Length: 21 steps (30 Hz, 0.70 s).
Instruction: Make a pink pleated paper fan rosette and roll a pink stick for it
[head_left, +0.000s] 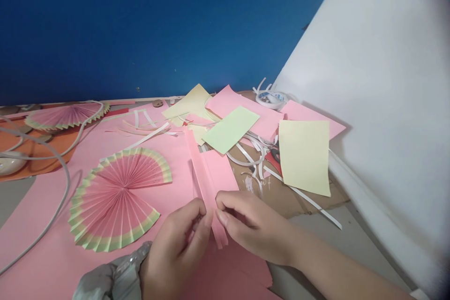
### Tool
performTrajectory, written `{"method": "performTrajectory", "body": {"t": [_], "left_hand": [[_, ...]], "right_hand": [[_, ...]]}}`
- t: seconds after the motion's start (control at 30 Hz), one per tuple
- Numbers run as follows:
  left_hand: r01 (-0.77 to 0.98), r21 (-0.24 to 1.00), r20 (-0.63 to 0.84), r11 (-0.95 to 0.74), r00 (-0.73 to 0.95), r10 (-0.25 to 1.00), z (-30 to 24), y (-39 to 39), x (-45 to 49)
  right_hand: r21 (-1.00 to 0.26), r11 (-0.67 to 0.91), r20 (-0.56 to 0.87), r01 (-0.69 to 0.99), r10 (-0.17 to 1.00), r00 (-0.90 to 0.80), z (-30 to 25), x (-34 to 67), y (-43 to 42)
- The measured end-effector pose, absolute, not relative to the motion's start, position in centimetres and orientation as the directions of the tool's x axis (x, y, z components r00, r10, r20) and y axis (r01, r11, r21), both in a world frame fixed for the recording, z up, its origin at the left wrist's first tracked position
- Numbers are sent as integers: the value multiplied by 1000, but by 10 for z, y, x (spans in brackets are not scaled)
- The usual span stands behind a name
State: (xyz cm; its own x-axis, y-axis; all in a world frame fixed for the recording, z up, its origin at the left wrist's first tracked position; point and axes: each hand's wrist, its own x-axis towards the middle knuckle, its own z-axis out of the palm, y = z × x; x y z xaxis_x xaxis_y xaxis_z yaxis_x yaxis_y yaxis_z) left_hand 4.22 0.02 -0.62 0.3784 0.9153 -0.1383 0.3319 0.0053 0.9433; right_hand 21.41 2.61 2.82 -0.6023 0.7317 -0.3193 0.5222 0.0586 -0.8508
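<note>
A pleated strip of pink paper (204, 176) runs away from me, with narrow folds along its length and a flat pink part opening to its right. Near its closer end, my left hand (181, 236) pinches the left edge between thumb and bent fingers. On the opposite edge my right hand (251, 225) pinches the same paper, thumb and forefinger pressed together. Left of my hands lies a pleated paper fan (116, 197), pink with a yellow and green rim, spread almost into a full circle with a wedge-shaped gap on its right.
Green paper (232, 129), pale yellow paper (305, 157) and pink sheets (251, 110) lie behind, among white paper strips and partly covered scissors (275, 153) on cardboard (298, 204). Another fan (70, 116) and a white cable (66, 173) are at left. A blue wall (158, 28) stands behind.
</note>
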Motion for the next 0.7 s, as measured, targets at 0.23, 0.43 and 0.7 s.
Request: {"method": "performTrajectory", "body": {"t": [0.23, 0.43, 0.7], "left_hand": [[483, 873, -145, -61, 378, 914, -9, -2, 41], [366, 929, -118, -58, 441, 890, -5, -1, 40], [407, 913, -142, -29, 384, 912, -10, 1, 39]], "right_hand": [[-761, 255, -168, 596, 811, -561, 17, 211, 20], [-831, 119, -243, 543, 801, -548, 27, 216, 25], [-762, 311, -137, 568, 780, -611, 25, 216, 25]]}}
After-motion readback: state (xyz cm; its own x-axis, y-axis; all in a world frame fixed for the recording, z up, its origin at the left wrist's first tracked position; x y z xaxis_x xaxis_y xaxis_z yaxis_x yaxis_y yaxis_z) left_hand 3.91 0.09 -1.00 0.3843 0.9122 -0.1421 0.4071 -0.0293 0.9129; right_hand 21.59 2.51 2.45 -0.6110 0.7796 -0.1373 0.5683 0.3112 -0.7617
